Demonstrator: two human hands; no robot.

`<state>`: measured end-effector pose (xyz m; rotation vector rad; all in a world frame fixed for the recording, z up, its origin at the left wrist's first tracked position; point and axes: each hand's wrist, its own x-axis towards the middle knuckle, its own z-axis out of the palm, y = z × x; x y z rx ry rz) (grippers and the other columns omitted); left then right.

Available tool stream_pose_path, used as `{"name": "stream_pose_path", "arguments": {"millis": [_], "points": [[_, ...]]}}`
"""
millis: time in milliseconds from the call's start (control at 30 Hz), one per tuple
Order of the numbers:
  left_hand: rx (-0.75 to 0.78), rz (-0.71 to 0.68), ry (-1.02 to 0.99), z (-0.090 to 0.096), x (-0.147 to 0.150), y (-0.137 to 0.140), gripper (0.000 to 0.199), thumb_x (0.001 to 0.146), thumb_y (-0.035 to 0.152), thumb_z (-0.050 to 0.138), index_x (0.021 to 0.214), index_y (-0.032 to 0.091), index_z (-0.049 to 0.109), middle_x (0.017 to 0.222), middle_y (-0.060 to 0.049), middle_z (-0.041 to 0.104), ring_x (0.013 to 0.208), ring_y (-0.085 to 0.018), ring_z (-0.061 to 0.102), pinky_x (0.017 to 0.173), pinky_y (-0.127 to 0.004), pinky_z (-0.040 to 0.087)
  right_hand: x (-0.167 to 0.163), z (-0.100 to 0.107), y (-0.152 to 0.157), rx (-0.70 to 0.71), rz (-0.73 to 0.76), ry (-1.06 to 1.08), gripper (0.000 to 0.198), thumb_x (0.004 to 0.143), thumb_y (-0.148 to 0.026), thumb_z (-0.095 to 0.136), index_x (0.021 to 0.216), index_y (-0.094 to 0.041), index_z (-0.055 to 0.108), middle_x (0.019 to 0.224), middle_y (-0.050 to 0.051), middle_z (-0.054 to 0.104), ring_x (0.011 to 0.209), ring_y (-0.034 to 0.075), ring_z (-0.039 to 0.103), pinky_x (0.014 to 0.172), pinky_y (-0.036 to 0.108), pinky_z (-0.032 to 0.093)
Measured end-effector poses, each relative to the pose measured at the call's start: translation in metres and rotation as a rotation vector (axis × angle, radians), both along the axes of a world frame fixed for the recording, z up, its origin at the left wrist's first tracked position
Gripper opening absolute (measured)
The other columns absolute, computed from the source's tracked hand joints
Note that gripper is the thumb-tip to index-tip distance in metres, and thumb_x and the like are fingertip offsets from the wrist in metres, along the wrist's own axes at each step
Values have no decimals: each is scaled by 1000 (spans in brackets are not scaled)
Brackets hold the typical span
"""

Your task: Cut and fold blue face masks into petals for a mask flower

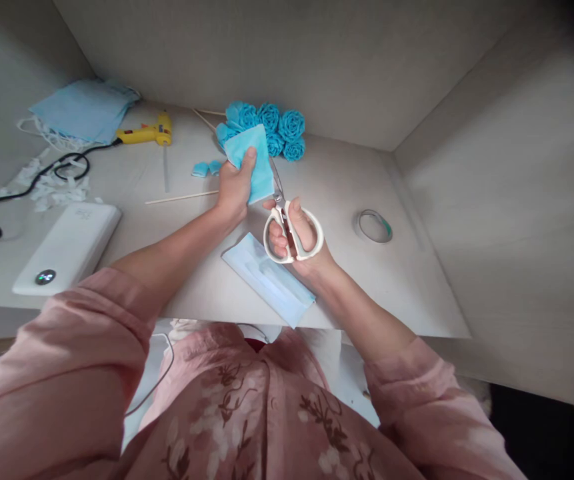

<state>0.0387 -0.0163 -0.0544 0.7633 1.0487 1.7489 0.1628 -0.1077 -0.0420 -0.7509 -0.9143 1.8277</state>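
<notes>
Covering part of the flower bunch (291,125) at the upper middle of the frame, the blue sheet (263,172) leaves the lower left blooms only partly visible, and the exact spread of the scissor blades beside it is hard to make out. A thin stick (181,197) lying left of centre runs out of sight behind the left grip (234,187), which also overlaps one of the small blue pieces (200,169). The black cord (29,191) is cut off at the left edge of the frame. On the counter (367,293), a stack of masks (84,110) sits in the upper left, with a yellow glue gun (144,135) just beside it and white scraps (51,190) below. A white power bank (71,247) lies lower left, near the left sleeve (87,347); a roll of tape (387,225) rests well apart, right of centre. A folded mask (267,280) lies below the hands, its right end close against the right wrist. At the centre, the left grip pinches the blue sheet, thumb on its face, while the right grip (304,230) is curled through the handles of the scissors (280,200), their blades pointing up along the sheet's right edge.
</notes>
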Motion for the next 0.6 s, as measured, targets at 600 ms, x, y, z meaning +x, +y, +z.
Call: {"name": "stream_pose_path", "arguments": {"millis": [600], "points": [[52, 28, 27, -7, -9, 13, 42, 73, 57, 79, 77, 18, 64, 80, -3, 66, 76, -15, 63, 75, -29, 57, 12, 1, 14, -117, 219, 85, 60, 95, -70, 37, 107, -19, 65, 69, 1, 59, 58, 13, 53, 52, 26, 47]]}}
